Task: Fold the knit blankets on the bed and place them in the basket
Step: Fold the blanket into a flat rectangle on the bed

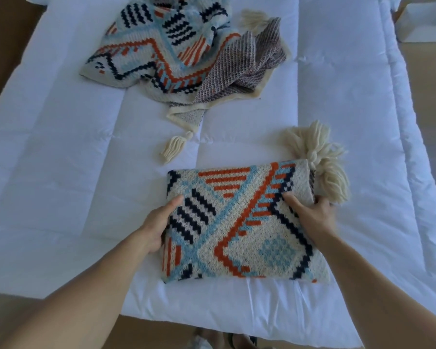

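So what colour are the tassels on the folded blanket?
Cream; the tassels show best in head view.

Folded blanket (239, 222) flat at bed (61, 147) edge; second blanket (176, 51) crumpled beyond.

Both hands, left hand (159, 225) and right hand (312, 215), grip the folded blanket (239, 222) on the bed (61, 172); another blanket (176, 51) lies rumpled beyond.

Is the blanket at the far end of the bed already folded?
No, the far blanket lies rumpled and spread open on the bed; only the near blanket is a folded rectangle.
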The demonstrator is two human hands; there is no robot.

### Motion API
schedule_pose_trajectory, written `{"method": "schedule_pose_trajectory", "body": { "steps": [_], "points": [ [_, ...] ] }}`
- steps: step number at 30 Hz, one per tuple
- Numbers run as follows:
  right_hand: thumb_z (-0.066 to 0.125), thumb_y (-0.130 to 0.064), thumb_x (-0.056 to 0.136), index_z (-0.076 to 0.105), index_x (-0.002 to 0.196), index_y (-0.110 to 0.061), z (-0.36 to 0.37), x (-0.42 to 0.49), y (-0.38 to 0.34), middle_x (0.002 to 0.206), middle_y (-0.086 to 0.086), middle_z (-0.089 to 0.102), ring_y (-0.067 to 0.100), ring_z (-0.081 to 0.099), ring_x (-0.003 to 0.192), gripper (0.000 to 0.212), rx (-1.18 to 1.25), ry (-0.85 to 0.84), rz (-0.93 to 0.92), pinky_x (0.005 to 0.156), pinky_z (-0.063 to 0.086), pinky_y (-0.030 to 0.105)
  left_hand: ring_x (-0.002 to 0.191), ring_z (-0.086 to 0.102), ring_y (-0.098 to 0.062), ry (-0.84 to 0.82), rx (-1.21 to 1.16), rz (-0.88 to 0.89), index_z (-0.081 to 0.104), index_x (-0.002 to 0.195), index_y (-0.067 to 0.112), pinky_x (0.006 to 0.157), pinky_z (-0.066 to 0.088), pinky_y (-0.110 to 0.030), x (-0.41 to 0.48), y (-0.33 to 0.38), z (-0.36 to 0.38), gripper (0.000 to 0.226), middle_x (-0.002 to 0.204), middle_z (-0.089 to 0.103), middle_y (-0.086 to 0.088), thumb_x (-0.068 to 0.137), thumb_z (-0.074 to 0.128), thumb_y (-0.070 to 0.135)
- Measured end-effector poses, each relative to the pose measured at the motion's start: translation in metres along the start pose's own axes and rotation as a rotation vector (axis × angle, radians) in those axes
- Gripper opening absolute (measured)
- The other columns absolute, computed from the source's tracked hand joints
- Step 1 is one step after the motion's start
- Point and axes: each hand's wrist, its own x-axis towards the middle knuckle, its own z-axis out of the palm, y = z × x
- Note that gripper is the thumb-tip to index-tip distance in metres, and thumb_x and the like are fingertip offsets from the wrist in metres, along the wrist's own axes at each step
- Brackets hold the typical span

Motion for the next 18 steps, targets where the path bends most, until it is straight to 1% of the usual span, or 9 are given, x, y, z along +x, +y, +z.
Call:
{"method": "schedule_pose_trajectory", "body": {
  "steps": [1, 2, 3, 4, 6, 9, 13, 15, 18],
  "points": [
    [0.066, -0.089, 0.048, 0.051, 0.118, -0.010, 0.000, 0.001, -0.001, 0.103, 0.008, 0.064, 0.026, 0.065, 0.085, 0.106, 0.009, -0.025, 0.012, 0.076, 0.059, 0.043, 0.106, 0.065, -0.040, -0.020, -0.007, -0.015, 0.064, 0.118, 0.018, 0.101, 0.042, -0.059, 0.001, 0.000, 0.002, 0.098, 0.112, 0.071, -0.017, 0.035, 0.089, 0.063],
    [0.070, -0.086, 0.049, 0.054, 0.114, -0.009, 0.000, 0.001, -0.004, 0.096, 0.011, 0.068, 0.027, 0.067, 0.077, 0.102, 0.033, -0.052, 0.016, 0.069, 0.060, 0.043, 0.106, 0.065, -0.040, -0.031, -0.013, -0.025, 0.064, 0.118, 0.020, 0.101, 0.042, -0.060, 0.001, 0.000, 0.005, 0.096, 0.113, 0.071, -0.018, 0.034, 0.091, 0.060],
    [0.075, -0.079, 0.052, 0.058, 0.109, -0.009, -0.003, -0.001, -0.009, 0.088, 0.014, 0.071, 0.027, 0.068, 0.068, 0.092, 0.082, -0.095, 0.024, 0.062, 0.061, 0.043, 0.107, 0.065, -0.041, -0.041, -0.023, -0.037, 0.064, 0.119, 0.021, 0.101, 0.042, -0.061, 0.001, 0.000, 0.006, 0.095, 0.113, 0.070, -0.018, 0.035, 0.092, 0.056],
    [0.079, -0.068, 0.054, 0.060, 0.106, -0.008, -0.006, -0.001, -0.011, 0.084, 0.015, 0.072, 0.029, 0.070, 0.065, 0.082, 0.151, -0.153, 0.047, 0.061, 0.061, 0.044, 0.107, 0.065, -0.042, -0.050, -0.031, -0.048, 0.063, 0.120, 0.021, 0.101, 0.042, -0.061, 0.001, 0.001, 0.007, 0.094, 0.113, 0.070, -0.019, 0.036, 0.093, 0.051],
    [0.082, -0.050, 0.058, 0.060, 0.110, -0.003, -0.017, -0.001, -0.015, 0.090, 0.018, 0.074, 0.032, 0.074, 0.072, 0.074, 0.285, -0.294, 0.138, 0.065, 0.062, 0.047, 0.106, 0.065, -0.042, -0.066, -0.035, -0.052, 0.061, 0.123, 0.015, 0.100, 0.043, -0.060, -0.005, 0.003, 0.007, 0.089, 0.113, 0.069, -0.021, 0.044, 0.093, 0.044],
    [0.082, -0.038, 0.067, 0.060, 0.114, 0.003, -0.034, -0.007, -0.020, 0.096, 0.023, 0.073, 0.039, 0.072, 0.083, 0.066, 0.397, -0.485, 0.266, 0.074, 0.059, 0.053, 0.105, 0.066, -0.042, -0.068, -0.021, -0.048, 0.059, 0.125, 0.009, 0.100, 0.043, -0.060, -0.018, 0.010, 0.004, 0.071, 0.113, 0.069, -0.023, 0.064, 0.085, 0.035],
    [0.071, -0.034, 0.080, 0.059, 0.108, -0.003, -0.053, -0.023, -0.024, 0.086, 0.018, 0.072, 0.035, 0.071, 0.074, 0.044, 0.575, -0.647, 0.298, 0.066, 0.060, 0.047, 0.105, 0.066, -0.042, -0.082, -0.002, -0.003, 0.059, 0.124, 0.007, 0.100, 0.044, -0.060, -0.045, 0.031, 0.007, 0.077, 0.113, 0.069, -0.024, 0.058, 0.087, 0.035],
    [0.069, -0.032, 0.081, 0.057, 0.113, -0.004, -0.064, -0.033, -0.025, 0.089, 0.019, 0.071, 0.035, 0.070, 0.076, 0.045, 0.640, -0.658, 0.286, 0.068, 0.060, 0.048, 0.105, 0.065, -0.043, -0.094, 0.006, 0.020, 0.059, 0.124, 0.007, 0.100, 0.044, -0.060, -0.060, 0.043, 0.008, 0.077, 0.114, 0.068, -0.024, 0.058, 0.086, 0.035],
    [0.071, -0.029, 0.079, 0.051, 0.127, -0.005, -0.082, -0.050, -0.030, 0.098, 0.021, 0.068, 0.038, 0.067, 0.085, 0.057, 0.698, -0.640, 0.236, 0.074, 0.059, 0.052, 0.105, 0.065, -0.043, -0.122, 0.037, 0.047, 0.058, 0.125, 0.006, 0.099, 0.045, -0.058, -0.086, 0.062, 0.011, 0.071, 0.114, 0.068, -0.025, 0.065, 0.084, 0.033]
  ]
}}
